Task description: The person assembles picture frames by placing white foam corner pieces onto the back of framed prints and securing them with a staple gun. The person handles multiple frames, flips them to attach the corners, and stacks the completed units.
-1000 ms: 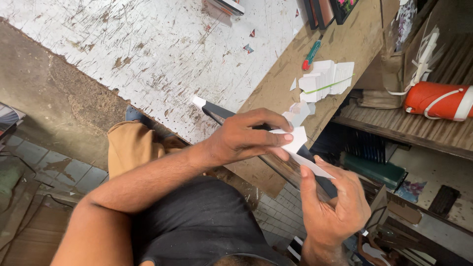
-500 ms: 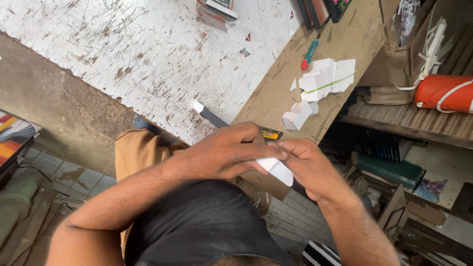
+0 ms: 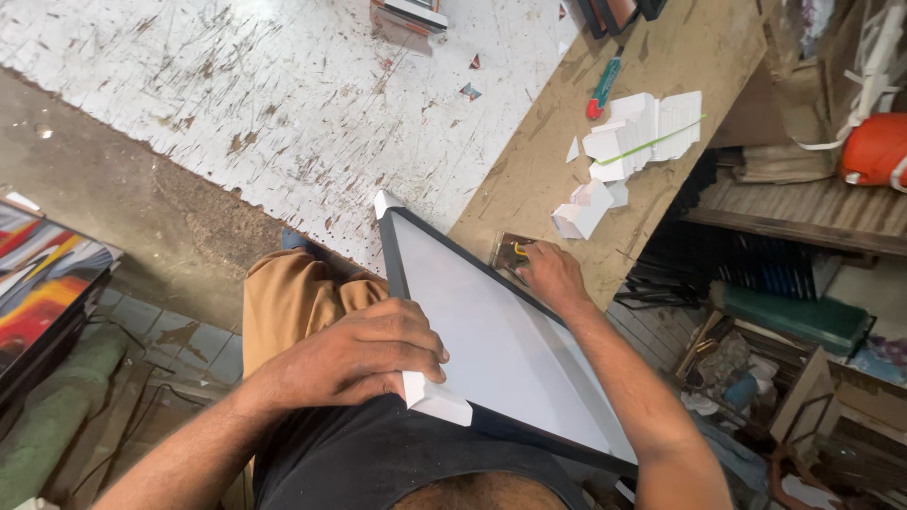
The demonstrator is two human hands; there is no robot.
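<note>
Black-framed panel [image 3: 501, 349] — stiff, light-looking, best held by its edges; left hand [image 3: 364, 359] fingers clamped on white corner guard [image 3: 436, 399]; right hand [image 3: 551, 276] fingers curled on a small tool — at table edge.

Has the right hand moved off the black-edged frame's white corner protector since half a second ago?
Yes: right hand went from the white corner protector up to the brown wooden board.

The frame [image 3: 491, 349] has a black edge and a pale grey-white face, with white corner caps [image 3: 436, 400]. The table [image 3: 265, 104] is white with many brown scratches; the board [image 3: 557, 161] is plain tan. The folded cards [image 3: 633, 142] are white, the cutter [image 3: 603, 90] green and red. The trousers [image 3: 293, 302] are ochre brown, the shirt [image 3: 378, 463] black.
</note>
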